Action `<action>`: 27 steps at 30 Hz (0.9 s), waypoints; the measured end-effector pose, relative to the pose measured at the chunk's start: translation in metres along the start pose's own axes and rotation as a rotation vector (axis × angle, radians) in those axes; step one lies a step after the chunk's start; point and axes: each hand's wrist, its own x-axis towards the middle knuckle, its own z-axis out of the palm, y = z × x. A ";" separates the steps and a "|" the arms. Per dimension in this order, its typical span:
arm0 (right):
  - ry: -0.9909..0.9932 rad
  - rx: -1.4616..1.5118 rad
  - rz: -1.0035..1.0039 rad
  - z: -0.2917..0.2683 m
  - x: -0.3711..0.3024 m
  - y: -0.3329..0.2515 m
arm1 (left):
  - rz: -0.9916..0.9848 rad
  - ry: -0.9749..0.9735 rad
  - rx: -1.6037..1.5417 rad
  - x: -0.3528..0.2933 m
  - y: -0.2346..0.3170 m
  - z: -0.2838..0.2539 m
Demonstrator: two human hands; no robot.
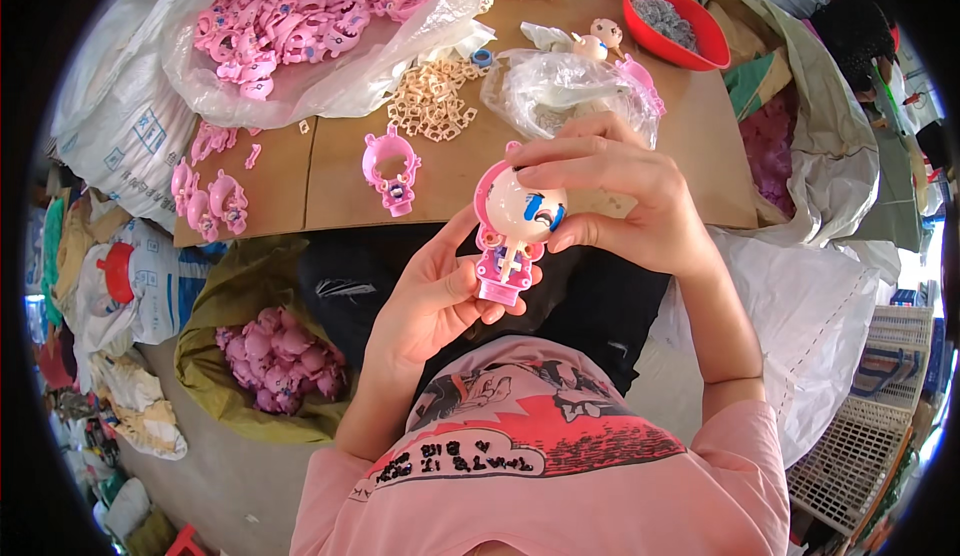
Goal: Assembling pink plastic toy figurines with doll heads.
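Left hand (440,281) gripped the pink shell (497,267) low by the table's (335,191) near edge, probably to steady it, right hand (632,184) clasped the head (515,206) from the right, and a spare shell (398,194) lay left, likely for easy reach.

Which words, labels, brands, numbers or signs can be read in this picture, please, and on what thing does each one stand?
None reads clearly enough to quote.
Pink shirt: dark lettering in a pale bubble, too unclear to read surely.
White sack, upper left: blue characters, tilted and too small.
White bag below it: blue print, too blurred.
Held pink toy: no lettering that I can make out.
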 end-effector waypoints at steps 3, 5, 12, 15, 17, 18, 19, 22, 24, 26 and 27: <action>-0.003 -0.002 -0.003 0.003 -0.001 0.002 | 0.004 -0.008 -0.002 0.000 -0.001 -0.001; 0.020 -0.010 -0.018 0.003 -0.001 0.003 | 0.005 0.000 -0.007 0.000 -0.001 0.001; -0.017 -0.003 0.031 0.002 -0.002 0.003 | 0.007 0.010 -0.002 0.000 -0.001 0.001; -0.028 0.001 0.034 0.001 -0.003 0.004 | -0.003 0.008 -0.012 0.000 0.000 0.002; -0.039 0.000 0.033 0.000 -0.003 0.005 | -0.015 0.008 0.001 0.000 0.000 0.000; -0.054 -0.045 0.019 0.000 -0.004 0.005 | -0.027 0.007 0.014 0.000 0.000 -0.001; -0.068 -0.092 0.005 0.000 -0.004 0.005 | -0.027 0.005 0.016 0.000 0.000 -0.002; 0.067 -0.017 0.038 0.003 -0.007 0.006 | 0.033 0.074 0.122 -0.001 -0.004 0.004; 0.176 0.150 0.124 0.000 -0.014 0.001 | 0.052 0.069 0.205 -0.003 -0.002 0.012; 0.277 0.271 0.221 0.001 -0.029 0.007 | 0.034 0.068 0.155 -0.004 -0.002 0.015; 0.278 0.270 0.219 0.005 -0.034 0.004 | 0.027 0.069 0.146 -0.004 -0.001 0.017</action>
